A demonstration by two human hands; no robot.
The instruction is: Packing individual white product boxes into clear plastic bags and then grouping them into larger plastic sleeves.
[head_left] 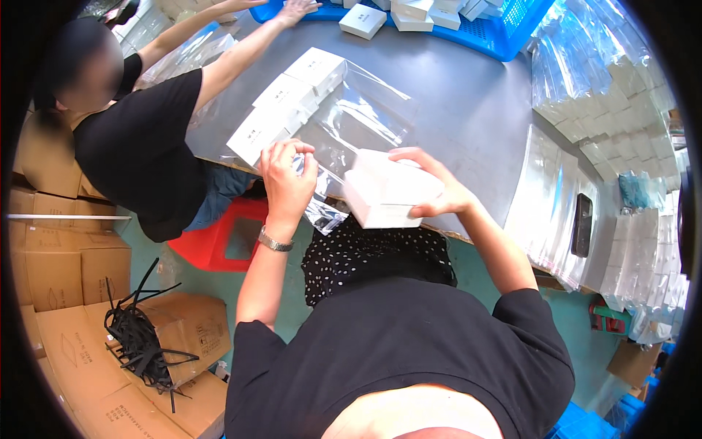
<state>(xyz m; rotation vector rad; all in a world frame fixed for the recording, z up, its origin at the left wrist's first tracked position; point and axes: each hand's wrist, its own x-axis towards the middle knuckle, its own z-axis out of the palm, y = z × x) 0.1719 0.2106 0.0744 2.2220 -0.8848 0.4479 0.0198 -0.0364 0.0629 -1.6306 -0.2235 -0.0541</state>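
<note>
My right hand [439, 186] is closed round a small block of white boxes [384, 194], held tilted over the table's front edge and slightly blurred. To its left, my left hand [287, 179] has its fingers curled in, with thumb and fingertips at the edge of a clear plastic bag [365, 106]. The bag lies loosely across the tabletop between my hands, and a crumpled end hangs over the front edge. Just beyond my left hand, a row of white cartons [284, 96] lies on the table along the bag's left side.
A blue plastic basket [504, 47] with white boxes stands at the grey table's [468, 110] far side. Flat clear bags [545, 197] and a dark phone [582, 225] lie at right, beside wrapped stacks. On the left, a co-worker [146, 146] reaches toward the basket; a red stool [219, 238] stands below.
</note>
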